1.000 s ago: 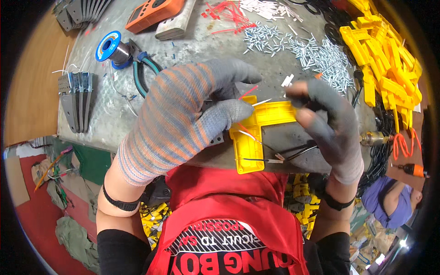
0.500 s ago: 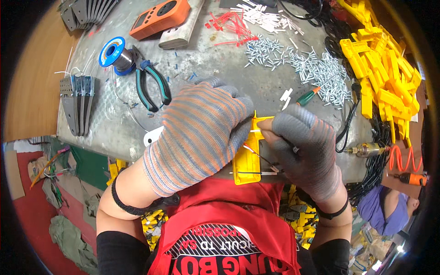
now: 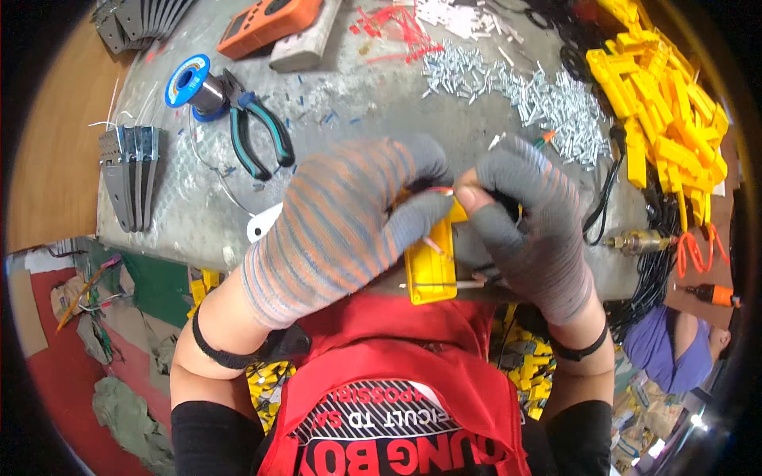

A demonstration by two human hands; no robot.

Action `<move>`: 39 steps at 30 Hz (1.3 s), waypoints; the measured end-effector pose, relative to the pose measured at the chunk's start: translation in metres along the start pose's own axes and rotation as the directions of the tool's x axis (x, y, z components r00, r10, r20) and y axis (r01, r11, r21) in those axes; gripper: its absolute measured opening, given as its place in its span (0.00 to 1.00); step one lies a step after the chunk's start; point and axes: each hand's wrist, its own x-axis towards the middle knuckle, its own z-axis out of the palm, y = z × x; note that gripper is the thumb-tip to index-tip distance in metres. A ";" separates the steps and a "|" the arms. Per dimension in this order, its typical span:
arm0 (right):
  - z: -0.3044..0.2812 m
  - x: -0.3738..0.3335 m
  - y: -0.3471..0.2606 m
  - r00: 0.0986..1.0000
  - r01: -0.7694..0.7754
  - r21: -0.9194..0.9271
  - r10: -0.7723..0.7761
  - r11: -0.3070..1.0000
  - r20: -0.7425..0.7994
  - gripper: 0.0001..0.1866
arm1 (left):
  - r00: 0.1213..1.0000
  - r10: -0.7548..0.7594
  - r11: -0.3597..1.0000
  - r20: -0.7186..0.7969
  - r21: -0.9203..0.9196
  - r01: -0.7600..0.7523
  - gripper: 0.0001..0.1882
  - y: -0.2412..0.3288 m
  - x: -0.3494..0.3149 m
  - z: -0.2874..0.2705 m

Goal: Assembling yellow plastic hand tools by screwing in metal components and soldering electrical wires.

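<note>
A yellow plastic case (image 3: 431, 278), open on top, sits at the table's near edge between my hands; a dark lead crosses its lower end. My gloved left hand (image 3: 349, 218) is closed over the upper left of the case, its thumb and fingers pinching a thin red-and-white wire (image 3: 438, 190). Bare fingertips of my gloved right hand (image 3: 530, 226) pinch the pale end of that wire just above the case. Both gloves hide the upper part of the case. Dark leads run from it under my right hand.
Solder spool (image 3: 190, 86) and cutting pliers (image 3: 260, 135) lie at left, near grey metal brackets (image 3: 131, 174). Loose screws (image 3: 548, 103), red cable ties (image 3: 393, 32) and an orange meter (image 3: 266, 28) lie farther back. Yellow cases (image 3: 659, 111) are piled at right. Another person (image 3: 671, 349) sits lower right.
My hands have drawn closer together above the case. The white piece at my right fingertips is no longer distinct; a red-and-white wire now shows between both hands. The view has shifted slightly.
</note>
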 end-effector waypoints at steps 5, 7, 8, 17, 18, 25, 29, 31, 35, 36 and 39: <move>-0.006 0.000 -0.008 0.994 0.106 -0.106 -0.107 0.989 -0.003 0.04 | 0.961 0.259 0.945 -0.097 0.231 -0.231 0.08 -0.001 0.000 0.002; -0.016 -0.010 -0.009 0.996 0.085 -0.016 -0.085 0.996 0.002 0.05 | 0.990 0.080 0.992 -0.120 0.108 -0.068 0.07 0.000 -0.004 -0.001; -0.017 -0.017 -0.012 0.998 0.061 0.061 -0.062 0.996 0.002 0.05 | 0.990 0.071 0.992 -0.124 0.111 -0.058 0.07 -0.001 -0.005 -0.001; 0.006 -0.053 -0.021 0.943 0.306 -0.201 -0.325 0.931 -0.070 0.13 | 0.991 0.103 0.995 -0.083 -0.004 -0.103 0.07 -0.002 -0.005 0.001; 0.000 -0.055 -0.020 0.912 0.365 -0.157 -0.386 0.918 -0.136 0.16 | 0.990 0.106 0.994 -0.093 0.005 -0.106 0.07 -0.002 -0.006 0.001; 0.007 -0.031 -0.016 0.853 -0.434 0.595 0.520 0.677 0.030 0.07 | 0.997 0.069 0.997 -0.027 0.025 -0.068 0.07 0.003 -0.005 0.000; 0.011 -0.026 -0.013 0.844 -0.493 0.677 0.489 0.546 0.219 0.10 | 0.999 0.023 1.000 -0.038 0.006 -0.023 0.07 0.001 -0.006 -0.003; 0.014 -0.026 -0.013 0.879 -0.429 0.667 0.451 0.609 0.153 0.10 | 0.995 0.098 0.995 -0.027 0.027 -0.098 0.07 0.001 -0.003 -0.003; 0.010 -0.021 -0.014 0.944 -0.312 0.388 0.328 0.867 0.026 0.08 | 0.991 0.132 0.988 -0.031 0.086 -0.128 0.07 0.002 -0.004 -0.003; 0.007 -0.018 -0.015 0.944 -0.316 0.356 0.328 0.879 0.028 0.08 | 0.989 0.146 0.984 -0.039 0.109 -0.141 0.07 0.002 -0.004 -0.003; 0.005 -0.015 -0.010 0.939 -0.340 0.371 0.337 0.864 0.073 0.10 | 0.990 0.125 0.985 -0.060 0.125 -0.117 0.07 0.006 -0.006 -0.001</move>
